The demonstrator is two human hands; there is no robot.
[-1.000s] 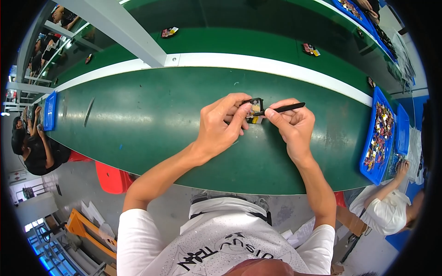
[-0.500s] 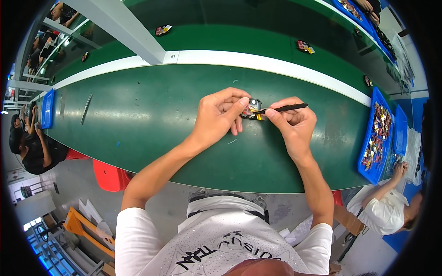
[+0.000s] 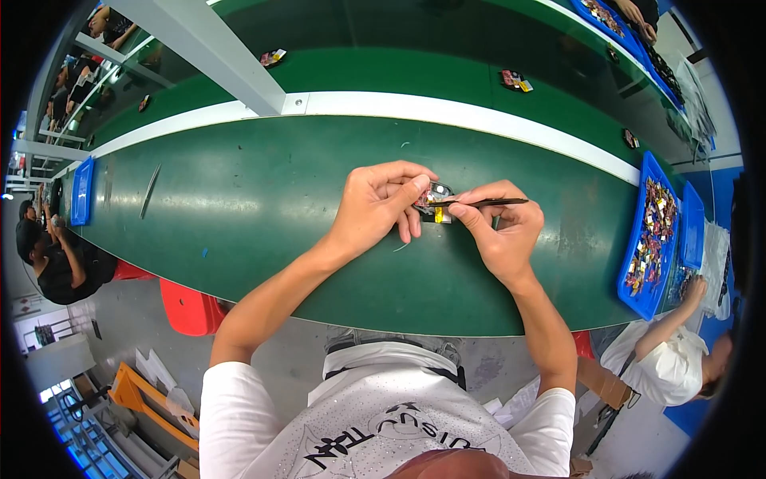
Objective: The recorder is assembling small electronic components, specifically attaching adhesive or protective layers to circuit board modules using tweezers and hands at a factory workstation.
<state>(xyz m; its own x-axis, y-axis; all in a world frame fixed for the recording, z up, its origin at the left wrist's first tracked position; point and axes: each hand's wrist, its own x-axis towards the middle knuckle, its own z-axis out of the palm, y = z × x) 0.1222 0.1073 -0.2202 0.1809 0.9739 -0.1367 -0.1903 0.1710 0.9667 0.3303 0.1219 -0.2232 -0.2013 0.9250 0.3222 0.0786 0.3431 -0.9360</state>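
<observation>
Between the thumb and fingers of my left hand [image 3: 381, 201] is a small black electronic device [image 3: 438, 191], its inside showing red and yellow parts. A yellow piece [image 3: 440, 214] sits at its near edge. My right hand [image 3: 504, 230] pinches black tweezers [image 3: 499, 202], whose tips reach into the device from the right. Exactly what the tips touch is too small to make out. Both hands are just above the green table [image 3: 319, 152].
A second pair of tweezers [image 3: 150, 190] lies on the left. At right stands a blue tray [image 3: 629, 281] of small parts, with a co-worker's hand [image 3: 696, 289] close by. Beyond a white rail [image 3: 447, 120], a green belt [image 3: 383, 72] carries similar devices [image 3: 516, 81]. A grey post [image 3: 207, 56] rises there.
The devices on the belt have shifted left. My right hand has come slightly lower and left, and the tweezers lie flatter. The device in my left hand has tilted a little.
</observation>
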